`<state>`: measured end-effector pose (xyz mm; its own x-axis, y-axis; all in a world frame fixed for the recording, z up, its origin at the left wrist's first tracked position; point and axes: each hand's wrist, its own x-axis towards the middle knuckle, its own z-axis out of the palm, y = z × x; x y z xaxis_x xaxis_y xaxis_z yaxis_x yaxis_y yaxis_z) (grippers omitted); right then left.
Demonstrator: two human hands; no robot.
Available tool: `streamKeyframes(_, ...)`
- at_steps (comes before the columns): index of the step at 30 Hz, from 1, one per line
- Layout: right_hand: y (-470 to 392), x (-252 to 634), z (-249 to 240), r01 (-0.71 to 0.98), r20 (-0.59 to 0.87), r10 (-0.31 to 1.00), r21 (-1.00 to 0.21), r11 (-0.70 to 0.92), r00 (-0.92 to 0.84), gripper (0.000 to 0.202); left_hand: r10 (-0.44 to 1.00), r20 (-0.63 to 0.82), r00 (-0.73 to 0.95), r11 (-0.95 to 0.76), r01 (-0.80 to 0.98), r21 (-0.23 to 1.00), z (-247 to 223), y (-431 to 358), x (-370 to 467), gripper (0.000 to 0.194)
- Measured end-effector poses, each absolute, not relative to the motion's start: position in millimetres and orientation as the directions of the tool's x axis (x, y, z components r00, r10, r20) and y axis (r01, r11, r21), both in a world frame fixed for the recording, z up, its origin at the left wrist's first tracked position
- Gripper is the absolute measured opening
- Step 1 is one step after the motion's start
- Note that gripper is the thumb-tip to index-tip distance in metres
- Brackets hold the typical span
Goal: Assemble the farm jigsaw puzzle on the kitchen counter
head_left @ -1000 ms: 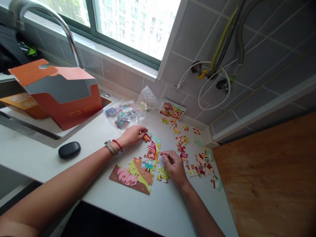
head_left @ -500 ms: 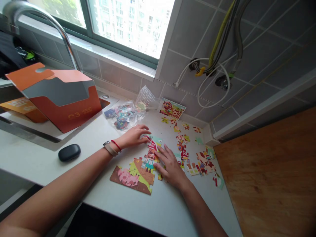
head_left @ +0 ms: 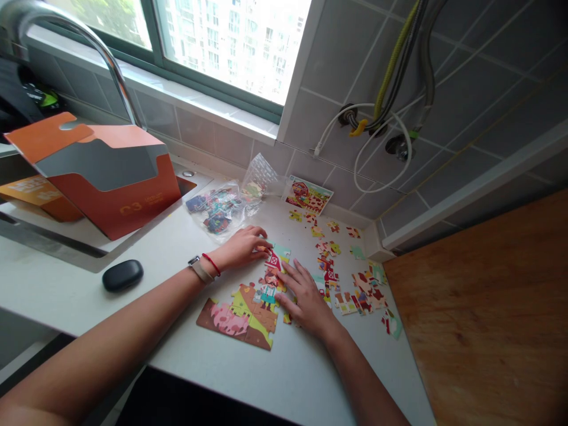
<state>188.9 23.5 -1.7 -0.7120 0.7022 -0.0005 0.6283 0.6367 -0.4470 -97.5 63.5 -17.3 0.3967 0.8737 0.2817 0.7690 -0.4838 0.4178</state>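
Note:
A partly joined farm jigsaw puzzle [head_left: 248, 313] lies on the white counter, showing a pink pig, a farmer and a red barn roof. At its upper left edge, my left hand [head_left: 246, 245] has its fingers drawn in toward the thumb on a red-and-green puzzle piece [head_left: 268, 253], mostly hidden by the fingertips. My right hand [head_left: 306, 299] lies with spread fingers along the puzzle's right edge, fingertips touching it beside the farmer. Several loose puzzle pieces [head_left: 328, 275] are scattered to the right, some partly behind my right hand.
A picture card [head_left: 307, 195] leans against the tiled wall. Clear bags [head_left: 217, 207] with pieces lie left of it. An open orange box [head_left: 115, 201] stands by the faucet [head_left: 110, 59]. A black oval case [head_left: 123, 276] sits near the front; a wooden board [head_left: 483, 307] borders the right.
My left hand's fingers have curled closer to the thumb at the puzzle's upper left edge. My right hand stays in about the same place. The view has shifted slightly.

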Motion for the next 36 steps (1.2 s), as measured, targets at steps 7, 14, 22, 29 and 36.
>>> streamKeyframes(7, 23, 188, 0, 0.634, -0.019, 0.704, -0.453, 0.627, -0.710, 0.054, 0.881, 0.279, 0.381, -0.470, 0.773, 0.426, -16, 61, -97, 0.024)
streamKeyframes(14, 24, 187, 2, 0.645, -0.033, 0.712, -0.457, 0.613, -0.701, 0.053, 0.916, 0.262, 0.302, -0.389, 0.828, 0.403, -9, 56, -86, 0.019)
streamKeyframes(22, 23, 188, 2, 0.629, -0.008, 0.704, -0.456, 0.629, -0.710, 0.053, 0.931, 0.247, 0.268, -0.348, 0.856, 0.382, -7, 54, -82, 0.020)
streamKeyframes(29, 23, 188, 2, 0.625, 0.005, 0.703, -0.453, 0.636, -0.711, 0.053, 0.909, 0.242, 0.341, -0.408, 0.848, 0.338, -5, 56, -81, 0.019)
streamKeyframes(36, 21, 187, 3, 0.642, -0.030, 0.713, -0.462, 0.612, -0.701, 0.052, 0.899, 0.267, 0.348, -0.424, 0.843, 0.330, -6, 54, -81, 0.026)
